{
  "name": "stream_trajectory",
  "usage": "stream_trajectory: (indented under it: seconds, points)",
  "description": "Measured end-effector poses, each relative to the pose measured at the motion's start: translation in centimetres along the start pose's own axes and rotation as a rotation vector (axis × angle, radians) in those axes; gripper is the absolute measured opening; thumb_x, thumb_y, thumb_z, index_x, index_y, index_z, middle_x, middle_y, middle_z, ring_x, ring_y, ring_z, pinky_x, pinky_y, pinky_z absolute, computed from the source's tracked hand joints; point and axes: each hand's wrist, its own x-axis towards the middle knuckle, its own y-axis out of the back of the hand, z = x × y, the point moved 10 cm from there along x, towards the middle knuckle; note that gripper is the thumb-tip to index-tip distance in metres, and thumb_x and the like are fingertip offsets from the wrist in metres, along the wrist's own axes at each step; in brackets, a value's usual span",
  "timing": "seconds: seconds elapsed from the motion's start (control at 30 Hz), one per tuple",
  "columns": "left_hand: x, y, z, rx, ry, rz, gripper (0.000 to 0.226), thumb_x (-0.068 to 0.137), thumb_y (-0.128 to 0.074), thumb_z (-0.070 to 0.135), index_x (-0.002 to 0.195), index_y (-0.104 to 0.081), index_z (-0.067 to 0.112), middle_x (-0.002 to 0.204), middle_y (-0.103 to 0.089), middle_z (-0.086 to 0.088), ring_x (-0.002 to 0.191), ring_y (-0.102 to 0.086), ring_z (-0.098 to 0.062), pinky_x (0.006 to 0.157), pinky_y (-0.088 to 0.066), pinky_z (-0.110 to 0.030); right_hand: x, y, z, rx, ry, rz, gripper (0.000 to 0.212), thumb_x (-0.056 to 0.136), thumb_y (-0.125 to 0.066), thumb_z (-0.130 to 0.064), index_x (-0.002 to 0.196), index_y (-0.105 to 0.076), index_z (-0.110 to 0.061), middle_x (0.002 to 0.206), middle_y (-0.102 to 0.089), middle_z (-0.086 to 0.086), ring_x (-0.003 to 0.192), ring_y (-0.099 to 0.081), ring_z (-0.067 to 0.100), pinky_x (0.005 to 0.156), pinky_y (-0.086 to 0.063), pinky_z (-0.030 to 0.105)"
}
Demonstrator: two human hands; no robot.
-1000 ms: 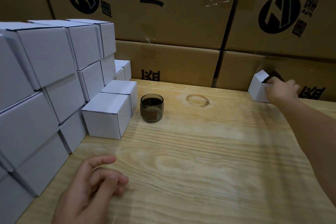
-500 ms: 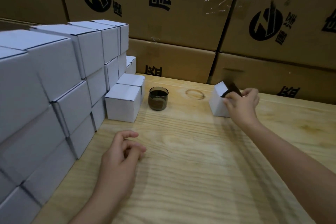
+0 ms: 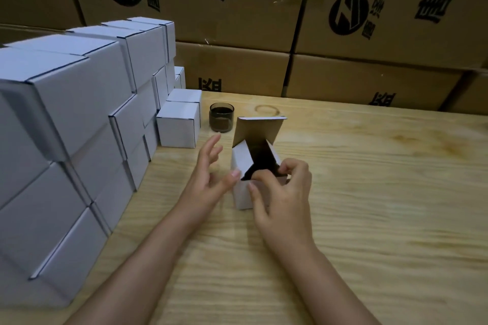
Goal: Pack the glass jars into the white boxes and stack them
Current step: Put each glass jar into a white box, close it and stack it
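Note:
An open white box (image 3: 241, 191) stands on the wooden table (image 3: 369, 206), its lid flap raised behind the dark opening. My right hand (image 3: 281, 192) grips the box's near rim, fingers curled over the edge. Just left of the box, my left hand (image 3: 208, 177) hovers with fingers spread, its thumb tip at the box's left corner. A dark glass jar (image 3: 221, 117) with a brown label stands upright behind the box, apart from both hands. A stack of closed white boxes (image 3: 87, 113) fills the left side.
Two closed white boxes (image 3: 179, 124) sit on the table beside the jar, at the foot of the stack. Large brown cartons (image 3: 317, 21) with black print wall off the back edge. A ring stain (image 3: 266, 109) marks the wood behind the open box.
My right hand has pulled the open box from the far right toward me, to the table's middle. My left hand has lifted off the table and moved up beside the box.

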Motion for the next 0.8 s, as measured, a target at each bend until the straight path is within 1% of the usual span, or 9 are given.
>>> stream_trajectory:
  seconds: [0.07,0.17,0.3,0.37,0.5,0.57,0.63,0.73,0.8]
  points:
    - [0.0,-0.3,-0.1,-0.021,-0.008,-0.028,0.061,0.074,-0.053,0.065,0.128,-0.026,0.069,0.122,-0.056,0.027,0.117,-0.051,0.008,0.089,-0.043,-0.016,-0.6,-0.2,-1.4,-0.002,0.072,0.006,0.011,0.079,-0.069,-0.016,0.09,-0.069,-0.015,0.104,-0.044,0.014,0.093,-0.044,0.026,0.076,-0.042,0.03]
    - [0.2,-0.1,-0.4,-0.032,-0.009,-0.005,0.054,0.076,-0.052,0.064,0.125,-0.03,0.071,0.109,-0.063,0.02,0.104,-0.061,0.0,0.081,-0.047,-0.014,-0.3,0.1,-1.5,0.049,0.102,0.045,0.017,0.084,-0.061,-0.019,0.097,-0.07,-0.012,0.103,-0.043,0.012,0.092,-0.048,0.026,0.076,-0.045,0.029]
    - [0.2,0.0,-0.6,-0.041,0.01,0.008,0.053,0.075,-0.054,0.063,0.121,-0.03,0.074,0.108,-0.062,0.025,0.102,-0.061,0.004,0.077,-0.045,-0.007,0.4,0.7,0.2,0.207,0.004,0.123,0.035,0.092,-0.047,-0.025,0.116,-0.063,-0.005,0.108,-0.035,0.004,0.092,-0.04,0.002,0.084,-0.036,0.007]
    - [0.2,0.0,-0.5,-0.053,0.017,0.009,0.051,0.079,-0.056,0.057,0.12,-0.031,0.073,0.11,-0.062,0.02,0.101,-0.061,0.004,0.076,-0.045,-0.007,0.5,0.4,1.8,0.32,-0.119,0.121,0.033,0.095,-0.046,-0.02,0.122,-0.058,-0.006,0.11,-0.039,-0.001,0.095,-0.043,-0.007,0.082,-0.036,0.004]
    - [0.2,0.0,-0.3,-0.077,0.0,0.013,0.052,0.085,-0.054,0.038,0.126,-0.033,0.062,0.103,-0.065,0.021,0.097,-0.061,0.006,0.075,-0.043,-0.004,0.5,0.0,4.6,0.465,-0.309,0.145,0.015,0.096,-0.051,-0.01,0.101,-0.063,-0.017,0.109,-0.049,-0.005,0.099,-0.053,0.006,0.073,-0.04,0.007]
    - [0.2,-0.1,-0.2,-0.098,-0.013,0.02,0.055,0.085,-0.053,0.034,0.13,-0.031,0.057,0.104,-0.066,0.015,0.095,-0.061,0.007,0.077,-0.042,-0.004,0.4,-0.4,5.8,0.527,-0.39,0.135,0.016,0.095,-0.055,-0.011,0.089,-0.064,-0.023,0.116,-0.051,-0.011,0.104,-0.051,-0.004,0.07,-0.043,0.007]
    - [0.1,0.0,0.1,-0.123,-0.028,0.046,0.056,0.085,-0.052,0.032,0.13,-0.031,0.059,0.115,-0.061,0.008,0.102,-0.057,0.004,0.082,-0.042,-0.006,0.3,-1.2,6.5,0.592,-0.456,0.09,0.016,0.094,-0.056,-0.016,0.081,-0.063,-0.022,0.122,-0.052,-0.021,0.111,-0.046,-0.015,0.074,-0.043,0.004]
    - [-0.1,0.2,0.7,-0.152,-0.053,0.109,0.05,0.085,-0.052,0.034,0.126,-0.035,0.058,0.13,-0.052,0.013,0.12,-0.048,0.006,0.086,-0.043,-0.008,0.1,-1.9,6.5,0.633,-0.461,0.054,0.018,0.095,-0.055,-0.02,0.077,-0.056,-0.024,0.12,-0.057,-0.02,0.114,-0.049,-0.01,0.077,-0.042,0.003]
    - [-0.2,0.1,0.6,-0.164,-0.034,0.136,0.05,0.082,-0.058,0.04,0.125,-0.036,0.053,0.127,-0.053,0.013,0.116,-0.053,0.006,0.081,-0.046,-0.01,0.3,-1.8,6.0,0.59,-0.401,0.063,0.019,0.094,-0.056,-0.017,0.078,-0.053,-0.026,0.114,-0.055,-0.018,0.11,-0.052,-0.002,0.082,-0.045,0.014]
